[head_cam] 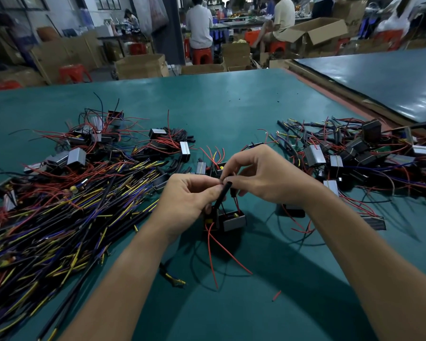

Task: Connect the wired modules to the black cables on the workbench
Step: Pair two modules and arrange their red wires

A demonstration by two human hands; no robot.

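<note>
My left hand (188,195) and my right hand (261,173) meet above the middle of the green workbench (231,104). A short black tube (223,194) runs up between them; my left hand's thumb and fingers pinch its lower part, and my right hand's fingertips pinch its top end. Below the hands hangs a small grey module (233,221) with red wires (219,249) trailing toward me. A big heap of black cables (59,212) with yellow and blue cores lies at the left.
A pile of wired modules (91,141) lies at the far left, and another pile of modules (359,151) at the right. Loose black tube pieces (180,134) lie behind the hands. A second workbench (379,77) stands to the right. People sit among cardboard boxes in the background.
</note>
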